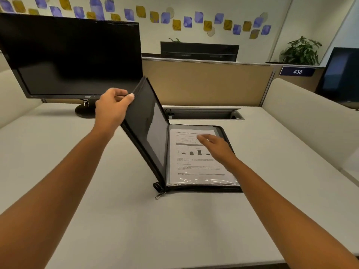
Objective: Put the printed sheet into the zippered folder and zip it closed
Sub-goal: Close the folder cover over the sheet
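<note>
In the head view, the zippered folder (204,188) is seen lying open on the surface (136,230), between the two hands. Its cover (144,117) is held tilted up by the left hand (113,105), whose thumb and curled fingers are pinched on the cover's top edge. The printed sheet (194,167) is found under the right hand (215,147), flat in the folder's lower half, apparently beneath a clear sleeve, since a glossy reflection is seen along its near edge. The right hand is held with fingers stretched out and nothing grasped; it is blurred, so it cannot be told whether the sheet is touched or only hovered over. The zipper pull (159,195) is seen at the folder's near corner, nearer the body than either hand, with the zip undone. A dark monitor (73,55) is set beyond the left hand.

The first part of the task is judged done: the sheet is in the folder. The cover is not yet lowered. What is left is for it to be shut over the sheet and the zip drawn round the edges.
</note>
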